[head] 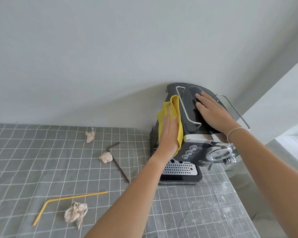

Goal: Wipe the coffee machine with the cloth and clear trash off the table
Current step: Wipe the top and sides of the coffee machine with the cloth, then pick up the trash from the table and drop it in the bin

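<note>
A black coffee machine (189,107) with chrome trim stands against the wall at the table's far right. My left hand (168,133) presses a yellow cloth (175,107) flat against the machine's left side. My right hand (212,112) lies flat on the machine's top, fingers spread, holding nothing. Three crumpled paper balls lie on the table: one far (90,135), one in the middle (106,157), one near (75,213). A bent yellow straw (65,199) lies beside the near ball, and a dark bent straw (118,160) by the middle one.
The table (33,160) is covered with a grey cloth with a white grid. A pale wall (110,57) runs behind it. The table's right edge drops off just past the machine, with a wall corner (273,100) to the right.
</note>
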A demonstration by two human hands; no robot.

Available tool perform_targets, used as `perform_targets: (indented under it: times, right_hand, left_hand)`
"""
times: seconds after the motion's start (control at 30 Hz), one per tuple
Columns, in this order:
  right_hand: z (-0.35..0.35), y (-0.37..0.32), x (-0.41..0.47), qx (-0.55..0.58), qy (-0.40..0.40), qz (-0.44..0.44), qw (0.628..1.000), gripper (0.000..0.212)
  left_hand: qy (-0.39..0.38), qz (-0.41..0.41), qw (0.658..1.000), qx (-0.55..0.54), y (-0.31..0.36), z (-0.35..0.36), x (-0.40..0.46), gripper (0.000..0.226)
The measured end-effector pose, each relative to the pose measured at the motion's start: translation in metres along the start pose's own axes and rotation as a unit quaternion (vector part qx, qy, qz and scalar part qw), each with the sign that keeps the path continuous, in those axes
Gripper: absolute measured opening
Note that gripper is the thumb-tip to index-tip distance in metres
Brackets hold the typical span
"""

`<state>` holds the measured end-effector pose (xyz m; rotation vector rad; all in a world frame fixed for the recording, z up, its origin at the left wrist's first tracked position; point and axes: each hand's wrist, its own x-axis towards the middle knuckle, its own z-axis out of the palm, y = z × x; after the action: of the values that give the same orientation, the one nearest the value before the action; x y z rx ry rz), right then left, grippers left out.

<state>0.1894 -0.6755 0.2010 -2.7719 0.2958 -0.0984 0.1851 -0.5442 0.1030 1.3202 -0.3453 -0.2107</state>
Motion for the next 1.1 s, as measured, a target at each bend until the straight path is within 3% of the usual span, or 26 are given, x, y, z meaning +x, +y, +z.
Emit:
perform_targets:
  times: [0.23, 0.33, 0.5, 0.67, 0.77, 0.97, 1.1]
  right_hand:
    - [0.002, 0.004, 0.003, 0.010, 0.010, -0.014, 1.000, 0.046]
    - [-0.002, 0.004, -0.004, 0.045, 0.066, -0.029, 0.996, 0.041]
    - [-0.004, -0.011, -0.040, 0.080, 0.171, -0.150, 0.970, 0.032]
    - [0.008, -0.034, -0.109, 0.160, 0.151, -0.287, 0.932, 0.028]
    - [0.026, -0.041, -0.144, 0.180, 0.124, -0.326, 0.920, 0.028]
    - [0.073, -0.025, -0.175, 0.209, 0.038, -0.285, 0.935, 0.029]
    - [0.103, -0.007, -0.174, 0.222, -0.004, -0.187, 0.957, 0.029]
  left_hand:
    - [0.006, -0.027, 1.000, -0.010, 0.016, 0.006, -0.061, 0.045]
    - [0.023, -0.122, 0.989, -0.082, 0.031, -0.003, -0.081, 0.035]
    - [0.086, -0.221, 0.956, -0.174, 0.049, -0.035, -0.112, 0.029]
    - [0.141, -0.205, 0.962, -0.111, 0.086, -0.061, -0.153, 0.032]
    - [0.151, -0.216, 0.961, -0.079, 0.093, -0.072, -0.175, 0.037]
    - [0.109, -0.219, 0.968, 0.062, 0.066, -0.051, -0.203, 0.021]
    - [0.064, -0.289, 0.944, 0.144, 0.021, -0.054, -0.210, 0.048]
